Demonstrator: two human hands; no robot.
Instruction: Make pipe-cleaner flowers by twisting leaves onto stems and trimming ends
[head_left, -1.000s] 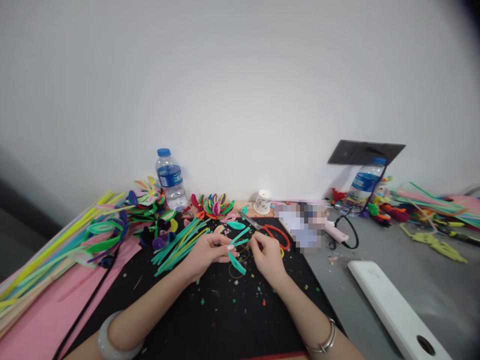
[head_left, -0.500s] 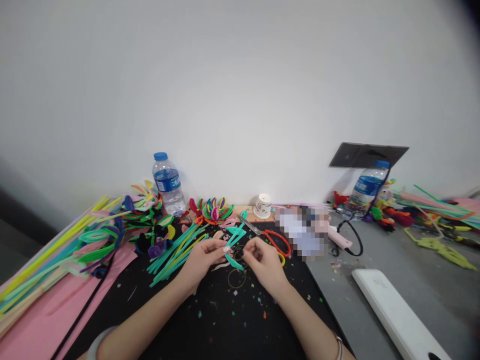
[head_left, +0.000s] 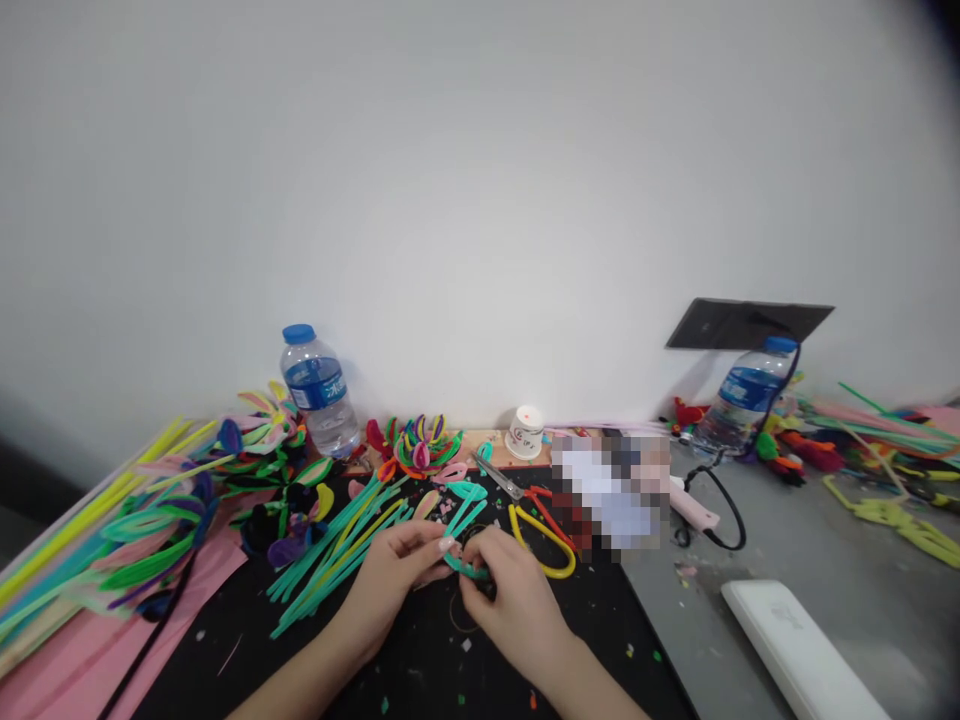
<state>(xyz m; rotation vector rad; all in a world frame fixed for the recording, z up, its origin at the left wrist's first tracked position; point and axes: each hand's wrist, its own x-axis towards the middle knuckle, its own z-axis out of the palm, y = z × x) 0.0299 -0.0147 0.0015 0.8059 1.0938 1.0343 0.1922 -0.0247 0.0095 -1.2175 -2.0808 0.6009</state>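
Note:
My left hand (head_left: 401,565) pinches a teal pipe cleaner piece (head_left: 466,512) between thumb and fingertips. Its narrow bent loops rise above the fingers. Close beside it, my right hand (head_left: 517,595) has its fingers closed on the lower end of the same piece, partly hiding it. A thin wire loop (head_left: 454,612) lies on the black mat below the hands, partly covered. To the left is a bundle of teal and yellow pipe cleaners (head_left: 334,560). Scissors (head_left: 544,545) with red and yellow handles lie just beyond my right hand.
Pipe-cleaner flowers (head_left: 420,447) and a water bottle (head_left: 319,395) stand along the wall. A paper cup (head_left: 525,432) sits behind the scissors. At right are a pink tool with a cord (head_left: 694,508), another bottle (head_left: 742,400) and a white case (head_left: 795,640). Scraps litter the black mat (head_left: 420,670).
My right hand has moved in to the left and now meets the teal piece near my left hand. The view has shifted slightly, so the table things appear lower.

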